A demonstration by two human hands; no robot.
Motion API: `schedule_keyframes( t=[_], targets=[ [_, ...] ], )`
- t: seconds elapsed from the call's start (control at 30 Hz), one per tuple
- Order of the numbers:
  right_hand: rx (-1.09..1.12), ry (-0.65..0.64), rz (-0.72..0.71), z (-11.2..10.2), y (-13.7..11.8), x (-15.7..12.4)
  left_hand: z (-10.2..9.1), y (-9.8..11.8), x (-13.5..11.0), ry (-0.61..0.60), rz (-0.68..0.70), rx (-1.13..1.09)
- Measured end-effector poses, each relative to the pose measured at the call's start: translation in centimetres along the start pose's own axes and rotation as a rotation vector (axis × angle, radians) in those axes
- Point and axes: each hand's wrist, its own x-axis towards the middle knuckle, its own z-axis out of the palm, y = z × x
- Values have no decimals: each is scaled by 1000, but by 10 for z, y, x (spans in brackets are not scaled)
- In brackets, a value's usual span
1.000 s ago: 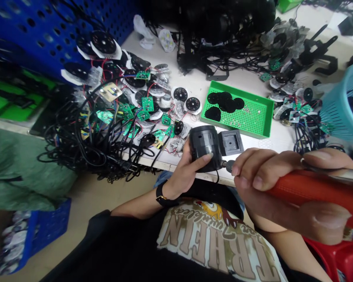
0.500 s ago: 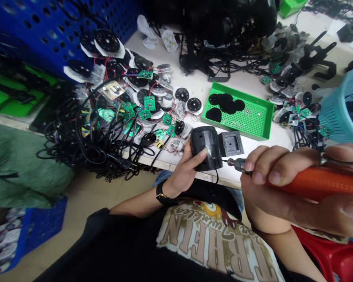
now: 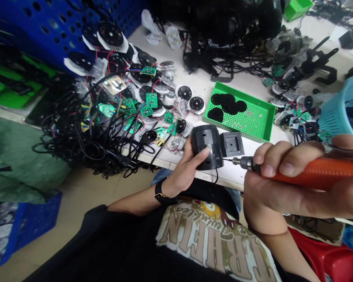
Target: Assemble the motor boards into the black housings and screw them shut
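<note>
So, the L hand [image 3: 186, 166] is wrapped round a black cylindrical housing [image 3: 204, 147], fingers curled on its side and thumb along the near face, holding it upright against the table edge. The R hand [image 3: 285, 184] is closed firmly round an orange electric screwdriver [image 3: 314, 170], w/ its slim bit [image 3: 241, 160] pointing at the lower side of the housing, tip at or just beside it. Step in hand looks like driving a screw into the housing; the exact screw isn't visible at this size. Right beside the held housing, away from the R hand, sits a square black base [image 3: 231, 144]. Beyond the grip is a green perforated tray [image 3: 254, 127] w/ black discs [image 3: 223, 102] and small screws. Left of the grip, green PCBs [image 3: 151, 100] and a heap of black cables [image 3: 85, 133] spread across the white table [image 3: 223, 178]. Past the R hand is a light-blue basket [image 3: 345, 109]; far left of the grip, a blue perforated crate [image 3: 47, 23]. Below the R hand, a red stool [image 3: 320, 246].
</note>
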Motion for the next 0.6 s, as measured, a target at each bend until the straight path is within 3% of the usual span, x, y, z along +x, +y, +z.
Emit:
schedule_keyframes(
  t=[0.13,0.23,0.4,0.6],
  targets=[
    [-44,152,-67,3,6,20,-12,1,-1,-32,-95,1],
    [-31,282,-76,-1,11,38,-24,6,-4,-260,-133,2],
    [-11,350,-55,-9,14,52,-27,27,-2,-683,38,197],
    [17,359,-38,-6,14,57,1,50,18,-842,287,636]
  ],
)
